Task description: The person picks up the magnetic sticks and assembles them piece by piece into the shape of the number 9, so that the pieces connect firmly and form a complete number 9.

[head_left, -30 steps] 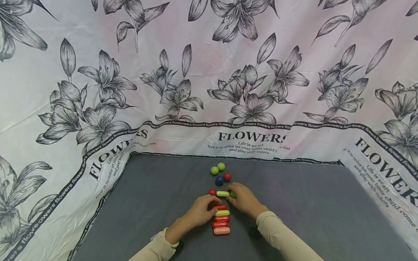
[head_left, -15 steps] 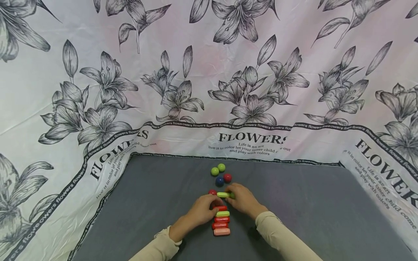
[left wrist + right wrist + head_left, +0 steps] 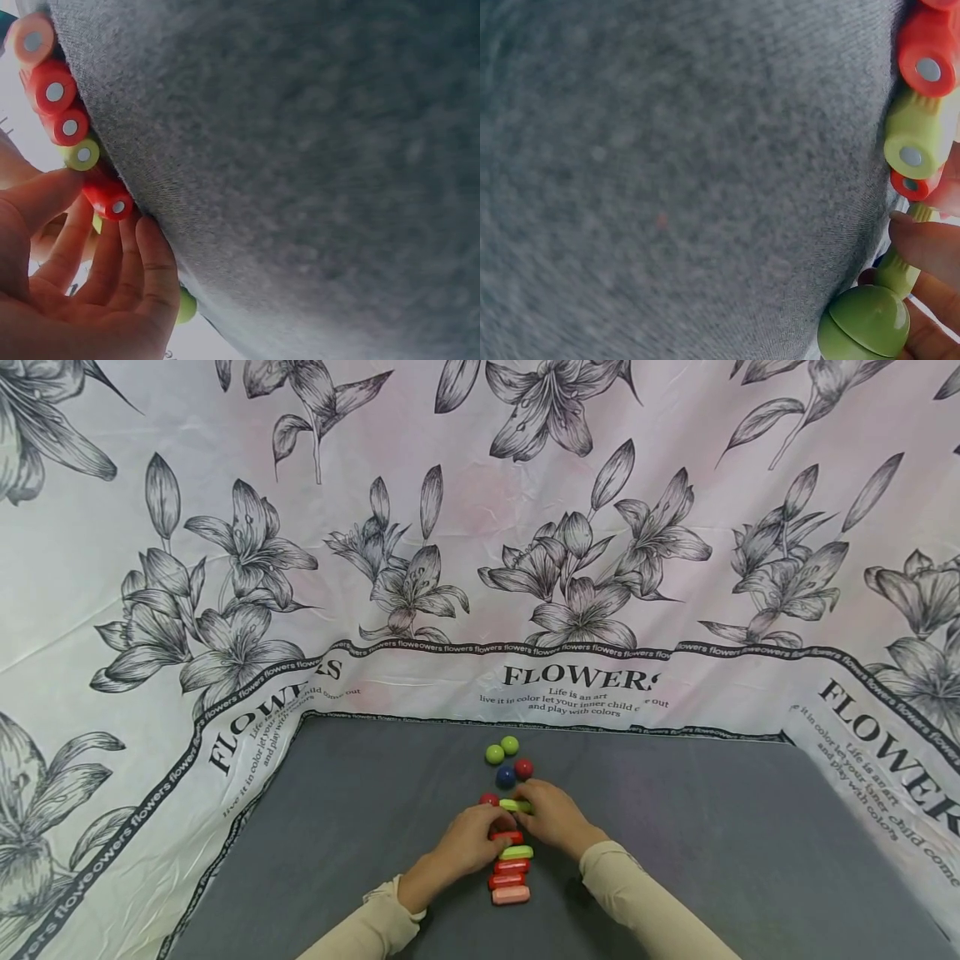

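Observation:
A row of short magnetic rods lies on the grey table: a pink rod (image 3: 511, 895), red rods (image 3: 507, 880), a yellow-green rod (image 3: 517, 853), and a red rod (image 3: 109, 196) at the far end. My left hand (image 3: 471, 839) holds that far red rod between thumb and fingers; the thumb tip lies close to the row's yellow-green rod. Beyond it, my right hand (image 3: 553, 814) pinches another yellow-green rod (image 3: 515, 806). A green ball (image 3: 864, 322) sits at this rod's right end, hidden by the hand in the head view. A red ball (image 3: 489, 799) adjoins its left end.
Farther back on the table (image 3: 712, 827) lie a blue ball (image 3: 506, 777), a red ball (image 3: 524, 768) and two green balls (image 3: 494, 755). A white cloth (image 3: 420, 685) printed with flowers hangs behind and along both sides.
My right hand has shifted slightly left, and its rod now slants. My left hand has edged right. The row's yellow-green rod has slid a little to the right.

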Available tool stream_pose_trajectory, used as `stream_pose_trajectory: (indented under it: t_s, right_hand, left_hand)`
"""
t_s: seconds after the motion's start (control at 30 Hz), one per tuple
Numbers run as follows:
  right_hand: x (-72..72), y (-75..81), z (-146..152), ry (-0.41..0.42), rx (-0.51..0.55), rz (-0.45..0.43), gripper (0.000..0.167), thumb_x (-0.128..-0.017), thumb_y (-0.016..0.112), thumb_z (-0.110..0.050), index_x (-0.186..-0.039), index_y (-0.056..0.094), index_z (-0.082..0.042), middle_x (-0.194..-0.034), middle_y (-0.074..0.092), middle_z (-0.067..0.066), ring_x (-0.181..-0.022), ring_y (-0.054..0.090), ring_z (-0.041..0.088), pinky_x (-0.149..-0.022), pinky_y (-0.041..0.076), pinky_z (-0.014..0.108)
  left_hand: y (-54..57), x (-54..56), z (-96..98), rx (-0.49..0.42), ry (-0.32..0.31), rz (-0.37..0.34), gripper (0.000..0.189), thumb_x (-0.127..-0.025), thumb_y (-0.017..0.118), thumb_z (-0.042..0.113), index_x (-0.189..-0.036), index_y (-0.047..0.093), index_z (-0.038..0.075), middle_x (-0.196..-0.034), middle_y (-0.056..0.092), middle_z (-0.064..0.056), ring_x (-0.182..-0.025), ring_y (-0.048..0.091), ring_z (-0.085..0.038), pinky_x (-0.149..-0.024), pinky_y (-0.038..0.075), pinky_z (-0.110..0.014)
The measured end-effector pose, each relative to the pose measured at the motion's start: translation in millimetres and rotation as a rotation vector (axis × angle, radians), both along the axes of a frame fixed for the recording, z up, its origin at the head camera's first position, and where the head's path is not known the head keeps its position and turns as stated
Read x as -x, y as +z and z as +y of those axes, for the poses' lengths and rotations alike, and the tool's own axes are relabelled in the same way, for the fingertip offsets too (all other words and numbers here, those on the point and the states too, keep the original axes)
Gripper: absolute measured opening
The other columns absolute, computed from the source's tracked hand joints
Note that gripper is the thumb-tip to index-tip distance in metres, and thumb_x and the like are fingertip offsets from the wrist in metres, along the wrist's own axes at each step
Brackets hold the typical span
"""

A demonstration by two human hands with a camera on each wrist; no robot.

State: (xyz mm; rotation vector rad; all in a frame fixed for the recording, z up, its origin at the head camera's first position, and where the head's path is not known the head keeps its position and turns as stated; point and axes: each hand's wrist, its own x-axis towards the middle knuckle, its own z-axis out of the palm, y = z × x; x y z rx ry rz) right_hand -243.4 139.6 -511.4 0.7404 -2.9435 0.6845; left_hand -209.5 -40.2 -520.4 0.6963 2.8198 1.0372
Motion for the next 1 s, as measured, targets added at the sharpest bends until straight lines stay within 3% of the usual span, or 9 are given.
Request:
stream_pose_trajectory:
  t_s: [0.5,0.77,1.0]
  right_hand:
    - [0.6,0.4,-0.9,0.007,0.006,0.021,0.018,-0.083,0.079,-0.011,-0.1,0.073,-0.01,-0.088,0.065,-0.001,-0.078,0.055,0.012,-0.077,0.052,0.038]
    - [2.3,-4.5,-0.7,-0.007,0.016,0.01,0.018,-0.084,0.079,-0.013,-0.101,0.073,-0.012,-0.09,0.066,-0.002,-0.079,0.056,0.012,-0.078,0.052,0.039]
    - [3.0,-5.4,-0.1,-0.025,0.013,0.014,0.019,-0.084,0.08,-0.016,-0.101,0.073,-0.013,-0.092,0.068,-0.003,-0.08,0.057,0.011,-0.079,0.052,0.04]
  left_hand:
    - [0.4,1.3,4.6,0.052,0.021,0.01,0.015,-0.087,0.077,0.019,-0.102,0.074,0.016,-0.093,0.074,0.005,-0.082,0.065,-0.007,-0.072,0.052,-0.025]
    - [-3.4,1.0,-0.3,-0.014,0.055,0.019,0.016,-0.087,0.077,0.018,-0.103,0.074,0.016,-0.091,0.074,0.004,-0.08,0.066,-0.007,-0.069,0.051,-0.023]
    - [-6.1,-1.9,-8.3,-0.099,0.121,0.06,0.014,-0.087,0.076,0.015,-0.101,0.074,0.016,-0.088,0.074,0.002,-0.075,0.065,-0.006,-0.066,0.05,-0.021]
